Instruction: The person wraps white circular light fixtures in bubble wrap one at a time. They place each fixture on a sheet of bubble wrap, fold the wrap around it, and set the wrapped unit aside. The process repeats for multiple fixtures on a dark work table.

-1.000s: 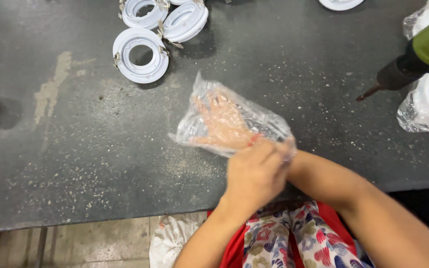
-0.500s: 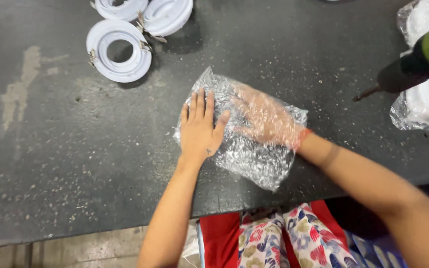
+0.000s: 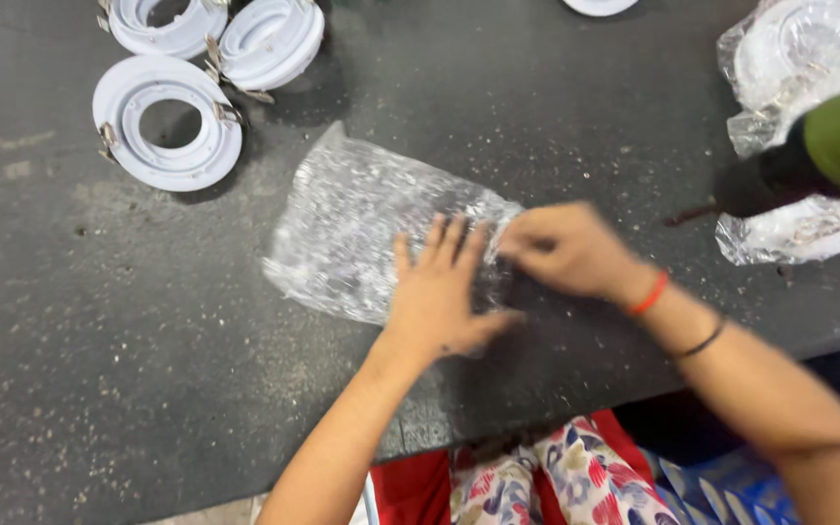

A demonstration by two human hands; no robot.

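Observation:
A clear crinkled plastic bag lies flat on the dark grey table. My left hand presses palm-down on the bag's near right part, fingers spread. My right hand pinches the bag's right end with curled fingers; it wears a red band and a dark band at the wrist.
Three white round ring-shaped fittings with metal spring clips sit at the back left. Bagged white fittings lie at the right. A green power drill with a dark nose points left above them. The table's front edge runs close to my lap.
The right hand has come out of the bag and now pinches its right end. The left hand slid right along the bag, which lies flatter.

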